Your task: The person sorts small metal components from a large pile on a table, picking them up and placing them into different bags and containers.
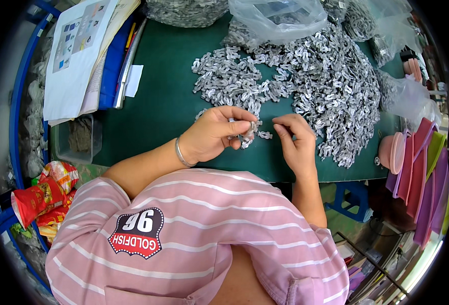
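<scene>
My left hand (215, 133) is closed, thumb against fingers, on a few small curved silver metal pieces (250, 133). Close to its right, my right hand (297, 140) has its thumb and forefinger drawn together; whether a small piece lies between them is too small to tell. On the green tabletop (168, 66) between the two hands lies a loose metal piece (265, 135). Beyond my left hand spreads a small heap of the same pieces (229, 76). A much larger pile (331, 86) fills the table to the right, reaching past my right hand.
Clear plastic bags (280, 20) of metal pieces line the table's far side. Papers (74, 56) and a blue folder (113, 66) lie at the left, above a clear plastic box (94, 137). Red snack packets (41, 198) sit lower left. A blue stool (349, 201) stands below the table's right edge.
</scene>
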`<control>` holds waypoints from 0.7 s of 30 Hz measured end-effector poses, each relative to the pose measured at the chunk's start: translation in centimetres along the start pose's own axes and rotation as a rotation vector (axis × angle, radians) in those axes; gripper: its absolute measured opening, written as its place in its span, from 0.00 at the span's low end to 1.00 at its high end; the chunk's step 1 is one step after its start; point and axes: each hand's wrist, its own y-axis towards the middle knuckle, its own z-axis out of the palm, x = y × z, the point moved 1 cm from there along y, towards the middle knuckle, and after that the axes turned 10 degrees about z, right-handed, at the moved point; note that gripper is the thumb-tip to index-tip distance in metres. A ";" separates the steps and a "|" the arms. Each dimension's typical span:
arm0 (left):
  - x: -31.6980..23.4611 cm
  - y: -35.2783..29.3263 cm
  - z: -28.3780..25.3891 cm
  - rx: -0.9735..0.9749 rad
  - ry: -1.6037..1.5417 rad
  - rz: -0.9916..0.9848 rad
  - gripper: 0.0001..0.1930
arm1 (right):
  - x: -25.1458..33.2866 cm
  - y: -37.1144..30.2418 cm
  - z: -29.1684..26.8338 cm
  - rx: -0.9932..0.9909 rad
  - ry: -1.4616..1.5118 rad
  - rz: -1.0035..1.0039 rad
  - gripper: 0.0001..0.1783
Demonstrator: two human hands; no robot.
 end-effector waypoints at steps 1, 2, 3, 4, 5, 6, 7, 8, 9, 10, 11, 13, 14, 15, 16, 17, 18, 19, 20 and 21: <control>-0.5 0.0 0.4 -0.040 -0.082 -0.027 0.08 | -0.4 -0.1 0.0 0.027 -0.069 -0.007 0.06; -0.9 0.0 0.7 -0.081 -0.164 -0.053 0.09 | -0.8 -0.2 0.1 0.025 -0.069 -0.005 0.06; -1.2 0.0 0.7 -0.081 -0.167 -0.055 0.09 | -1.1 -0.4 0.3 0.044 -0.158 -0.065 0.06; -1.4 0.0 0.6 -0.100 -0.175 -0.088 0.10 | -1.2 -0.5 0.5 0.063 -0.246 -0.125 0.07; -1.5 0.1 0.5 -0.118 -0.184 -0.121 0.12 | -1.3 -0.7 0.6 0.065 -0.247 -0.122 0.07; -1.3 0.1 0.3 -0.111 -0.154 -0.116 0.09 | -1.5 -0.9 0.6 0.097 -0.211 -0.070 0.06; -1.1 0.0 0.1 -0.113 -0.154 -0.116 0.09 | -1.5 -1.0 0.6 0.129 -0.175 -0.018 0.06; -0.8 -0.1 0.0 -0.088 -0.025 -0.099 0.08 | -1.4 -1.1 0.6 0.131 -0.175 -0.018 0.06; -0.7 -0.2 0.0 -0.062 0.106 -0.082 0.07 | -1.3 -1.2 0.6 0.132 -0.071 0.029 0.06; -0.6 -0.3 0.2 -0.062 0.107 -0.081 0.07 | -1.2 -1.3 0.6 0.134 0.032 0.075 0.06; -0.5 -0.4 0.4 -0.074 0.172 -0.092 0.07 | -1.1 -1.5 0.8 0.135 0.032 0.074 0.06; -0.4 -0.4 0.8 -0.086 0.237 -0.102 0.07 | -0.9 -1.9 1.2 0.141 0.547 0.282 0.06; -0.4 -0.4 0.9 -0.064 0.269 -0.119 0.07 | -0.7 -2.0 1.4 0.141 0.546 0.281 0.06; -0.3 -0.4 1.0 -0.043 0.300 -0.135 0.07 | -0.5 -2.1 1.6 0.120 0.605 0.252 0.06; -0.3 -0.4 0.9 -0.043 0.300 -0.134 0.07 | -0.4 -2.1 1.7 0.098 0.664 0.223 0.07; -0.2 -0.4 0.9 -0.023 0.278 -0.150 0.08 | -0.4 -2.0 1.6 0.099 0.663 0.223 0.07; -0.1 -0.4 0.9 -0.005 0.257 -0.166 0.08 | -0.2 -1.8 1.5 0.042 0.443 0.027 0.08; -0.2 -0.4 0.9 -0.008 0.259 -0.166 0.08 | 0.0 -1.7 1.5 -0.016 0.220 -0.165 0.09; -0.2 -0.4 1.0 -0.033 0.261 -0.169 0.07 | 0.5 -1.6 1.5 -0.042 0.179 -0.190 0.11; -0.4 -0.3 1.1 -0.053 0.266 -0.172 0.07 | 0.6 -1.6 1.6 -0.045 0.180 -0.192 0.11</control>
